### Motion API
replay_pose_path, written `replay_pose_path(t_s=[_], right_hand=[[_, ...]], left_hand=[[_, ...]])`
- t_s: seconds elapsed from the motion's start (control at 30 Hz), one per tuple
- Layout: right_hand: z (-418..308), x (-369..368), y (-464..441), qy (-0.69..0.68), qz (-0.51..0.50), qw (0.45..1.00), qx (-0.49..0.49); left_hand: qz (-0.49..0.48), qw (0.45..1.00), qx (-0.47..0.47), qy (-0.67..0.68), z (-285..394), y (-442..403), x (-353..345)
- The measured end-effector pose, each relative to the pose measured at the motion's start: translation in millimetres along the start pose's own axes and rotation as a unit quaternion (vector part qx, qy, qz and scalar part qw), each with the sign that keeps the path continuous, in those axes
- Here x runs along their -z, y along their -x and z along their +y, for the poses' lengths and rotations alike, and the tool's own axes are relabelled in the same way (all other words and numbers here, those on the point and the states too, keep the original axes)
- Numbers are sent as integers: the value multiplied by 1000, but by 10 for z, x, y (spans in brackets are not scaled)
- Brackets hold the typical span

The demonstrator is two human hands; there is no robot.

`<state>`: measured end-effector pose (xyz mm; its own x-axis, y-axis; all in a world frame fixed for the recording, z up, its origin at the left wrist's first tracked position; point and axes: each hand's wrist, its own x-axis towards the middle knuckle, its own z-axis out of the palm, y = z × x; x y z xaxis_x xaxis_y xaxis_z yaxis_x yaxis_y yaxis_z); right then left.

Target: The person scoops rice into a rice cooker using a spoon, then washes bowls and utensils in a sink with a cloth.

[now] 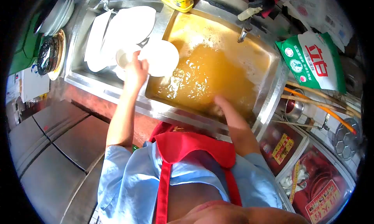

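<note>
Left hand (136,72): at 10 o'clock in the view; fingers apparently closed on the rim of a round white dish (160,57); whether they also grip the small white bowl (123,58) just beside them, I cannot tell
Right hand (219,106): at 3 o'clock, dipped into the brown water (230,76); fingers largely hidden, so open or closed I cannot tell
Dish's place: at 11 o'clock, over the metal divider (164,23) and the water's edge; it lies to the left hand's 2 o'clock
Dish's handling: probably light enough for one hand, and stiff; likely slippery when wet; if ceramic, it could chip against the steel
Dish's hold: best pinched at the rim, as at its 8 o'clock now; a second grip at its 2 o'clock should steady it
Dish's look: round, plain white; glare washes out finer detail, and no pattern shows
Larger white dishes (134,23): overlapping around 11 o'clock, beyond the small white bowl
Water's look: cloudy, rippled, glinting below the tap (243,33) at 1 o'clock
</note>
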<state>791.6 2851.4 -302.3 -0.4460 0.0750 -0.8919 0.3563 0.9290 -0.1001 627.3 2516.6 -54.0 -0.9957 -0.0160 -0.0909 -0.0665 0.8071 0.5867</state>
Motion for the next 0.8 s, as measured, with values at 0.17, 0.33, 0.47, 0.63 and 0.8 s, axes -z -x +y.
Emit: replay_pose_path(t_s=[0.17, 0.33, 0.47, 0.63, 0.8], right_hand=[[21, 173, -101, 49, -23, 998, -18], [-358, 566, -118, 76, 92, 993, -4], [-1016, 1023, -159, 36, 272, 958, 77], [-1788, 1282, -416, 30, 279, 951, 127], [-2236, 1165, -549, 59, 174, 970, 158]], left_hand=[[21, 994, 45, -99, -389, -202, 432], [-45, 983, 84, -156, -491, -321, 537], [-72, 957, 67, -271, -489, -334, 533], [-87, 952, 89, -279, -565, -295, 597], [-63, 972, 80, -210, -708, -179, 622]])
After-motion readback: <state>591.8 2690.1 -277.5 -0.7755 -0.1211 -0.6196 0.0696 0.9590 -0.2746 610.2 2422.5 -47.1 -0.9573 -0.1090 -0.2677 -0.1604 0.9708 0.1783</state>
